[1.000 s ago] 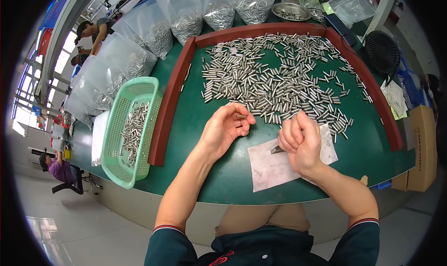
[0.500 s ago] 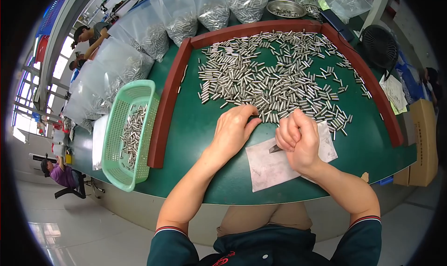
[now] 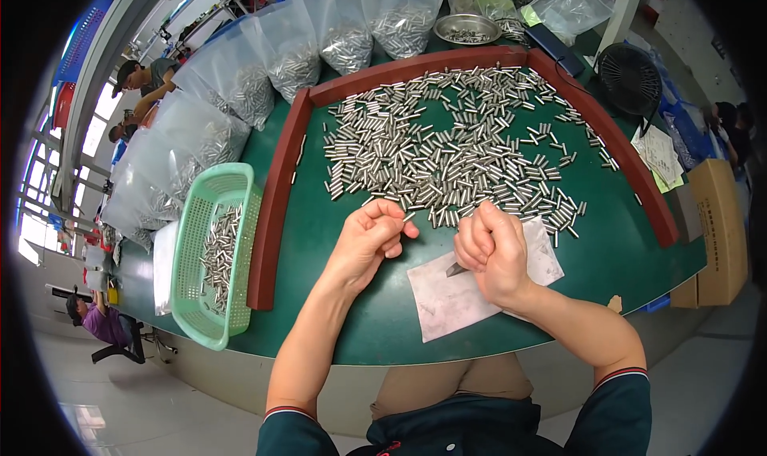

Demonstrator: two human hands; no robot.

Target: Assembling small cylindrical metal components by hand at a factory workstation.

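A large spread of short silvery metal pins (image 3: 447,148) lies on the green tabletop in front of me. My left hand (image 3: 371,239) is closed at the near edge of the spread, with one small metal pin (image 3: 409,216) pinched at its fingertips. To its right, my right hand (image 3: 495,252) makes a fist above a stained white cloth or paper sheet (image 3: 447,304). A dark, flat metal tip (image 3: 455,270) pokes out beneath that fist; the rest of the tool is hidden in the palm.
Dark red wooden rails (image 3: 276,216) border the pins. Left of them stands a green plastic basket (image 3: 244,252) partly filled with pins. Clear bags of pins (image 3: 343,41), a metal bowl (image 3: 467,31) and a black fan (image 3: 629,79) stand farther back. Co-workers sit at the left.
My left hand has drawn back from the spread and turned, now showing a pin at its fingertips. My right fist keeps its place over the sheet. The whole view has shifted slightly.
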